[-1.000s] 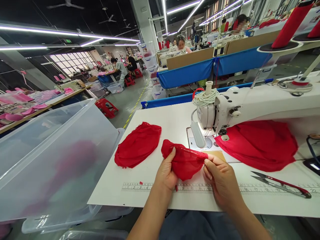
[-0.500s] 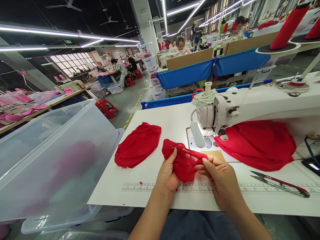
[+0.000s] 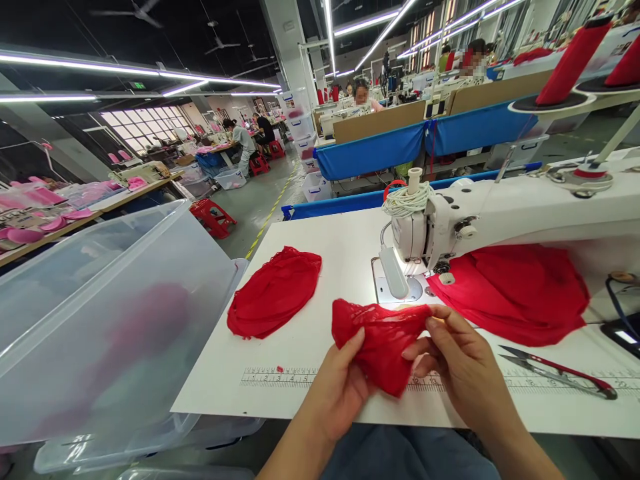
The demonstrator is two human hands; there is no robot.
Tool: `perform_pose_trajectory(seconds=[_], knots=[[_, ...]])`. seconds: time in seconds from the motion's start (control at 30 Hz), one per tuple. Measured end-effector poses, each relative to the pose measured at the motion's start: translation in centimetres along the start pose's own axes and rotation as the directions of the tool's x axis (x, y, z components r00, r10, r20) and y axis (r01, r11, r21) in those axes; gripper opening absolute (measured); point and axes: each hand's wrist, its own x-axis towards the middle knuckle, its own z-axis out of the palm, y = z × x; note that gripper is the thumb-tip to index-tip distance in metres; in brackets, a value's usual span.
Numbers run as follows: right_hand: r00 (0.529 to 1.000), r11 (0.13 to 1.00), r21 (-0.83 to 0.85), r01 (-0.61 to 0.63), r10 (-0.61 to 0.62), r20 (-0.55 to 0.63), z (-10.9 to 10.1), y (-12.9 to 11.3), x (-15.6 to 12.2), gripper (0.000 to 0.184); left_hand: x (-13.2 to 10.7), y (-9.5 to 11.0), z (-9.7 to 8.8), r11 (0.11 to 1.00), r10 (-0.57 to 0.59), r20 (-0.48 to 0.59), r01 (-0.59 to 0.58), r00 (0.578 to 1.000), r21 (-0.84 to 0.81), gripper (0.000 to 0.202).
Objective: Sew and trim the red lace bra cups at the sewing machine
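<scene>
Translucent bin [image 3: 203, 280] at your left: reddish material [image 3: 150, 317] inside, blurred through the wall. Your left hand [image 3: 345, 380] and right hand [image 3: 457, 357] both grip the red cloth [image 3: 385, 347] over the white table [image 3: 345, 243], closer to you than half a second ago.

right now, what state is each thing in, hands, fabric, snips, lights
left hand, gripping the red piece
right hand, pinching its right end
red piece, held up, crumpled
snips, lying with blades apart
left red pile, lying in layers
ceiling lights, lit
</scene>
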Motion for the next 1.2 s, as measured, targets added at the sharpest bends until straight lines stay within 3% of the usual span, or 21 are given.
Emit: perform_pose_trajectory(seconds=[0.03,0.07,0.13,0.17,0.2,0.23,0.27,0.3,0.37,0.43,0.5,0.6,0.7,0.77,0.83,0.97,1.1,1.2], knots=[[0.996,0.993,-0.093,0.076,-0.073,0.044,-0.6,-0.6,-0.2,0.034,-1.0,0.3,-0.6,0.981,-0.113,0.117,0.091,0.987,0.174,0.035],[0.982,0.963,-0.202,0.176,-0.158,0.104,-1.2,-1.4,-0.3,0.028,-2.0,0.8,-1.0,0.897,-0.301,0.203,0.204,0.932,0.393,0.042],[0.919,0.841,-0.401,0.365,-0.257,0.298,-1.8,-3.2,-0.6,0.02,-3.6,2.3,-1.2,0.64,-0.5,0.199,0.205,0.843,0.741,0.036],[0.875,0.776,-0.461,0.43,-0.234,0.423,-1.8,-4.1,-0.7,0.019,-4.1,3.1,-0.9,0.586,-0.431,0.168,0.133,0.887,0.799,0.03],[0.83,0.73,-0.497,0.47,-0.173,0.53,-1.6,-5.0,-0.8,0.02,-4.4,3.8,-0.4,0.581,-0.246,0.157,0.016,0.957,0.814,0.023],[0.794,0.695,-0.526,0.491,-0.108,0.598,-1.3,-5.7,-0.9,0.02,-4.5,4.4,0.2,0.567,-0.042,0.18,-0.125,0.983,0.814,0.021],[0.765,0.668,-0.548,0.504,-0.052,0.642,-0.8,-6.3,-1.0,0.021,-4.5,4.8,0.9,0.564,0.104,0.213,-0.235,0.971,0.792,0.035],[0.746,0.646,-0.564,0.514,-0.013,0.665,-0.4,-6.6,-1.1,0.021,-4.4,5.0,1.6,0.567,0.155,0.265,-0.305,0.952,0.765,0.049],[0.733,0.614,-0.583,0.532,0.01,0.68,0.2,-6.8,-1.3,0.018,-3.8,5.1,2.6,0.607,0.1,0.34,-0.328,0.935,0.724,0.042],[0.745,0.585,-0.604,0.542,-0.002,0.667,0.0,-6.2,-1.1,0.015,-3.0,4.9,2.9,0.639,-0.037,0.352,-0.249,0.935,0.728,0.014],[0.789,0.513,-0.663,0.546,-0.049,0.612,-1.0,-5.1,-0.6,0.019,-1.9,4.7,2.8,0.664,-0.128,0.315,-0.155,0.94,0.731,0.018],[0.848,0.305,-0.792,0.529,-0.208,0.487,-3.2,-3.3,0.6,0.023,0.1,4.4,2.2,0.786,-0.142,0.261,-0.051,0.955,0.616,0.025],[0.848,0.172,-0.903,0.393,-0.447,0.284,-4.7,-1.9,1.4,0.024,2.1,3.9,2.2,0.898,-0.129,0.218,0.021,0.967,0.439,0.027],[0.791,0.177,-0.921,0.346,-0.584,0.185,-4.6,-1.2,1.3,0.028,3.1,3.4,2.5,0.929,-0.137,0.213,0.051,0.967,0.367,0.025],[0.747,0.256,-0.878,0.405,-0.647,0.155,-3.7,-0.8,0.7,0.022,3.8,2.9,3.0,0.94,-0.129,0.233,0.045,0.964,0.337,0.023],[0.743,0.422,-0.744,0.518,-0.652,0.148,-1.3,-0.3,-0.2,0.011,4.4,1.9,3.9,0.938,-0.064,0.268,-0.034,0.961,0.344,0.024],[0.733,0.445,-0.733,0.514,-0.672,0.106,0.0,0.1,0.3,0.011,4.7,1.4,4.0,0.931,0.004,0.259,-0.098,0.966,0.352,0.031],[0.688,0.389,-0.757,0.525,-0.717,0.109,0.2,0.4,1.0,0.01,4.9,1.1,3.7,0.922,0.029,0.274,-0.132,0.961,0.363,0.035]])
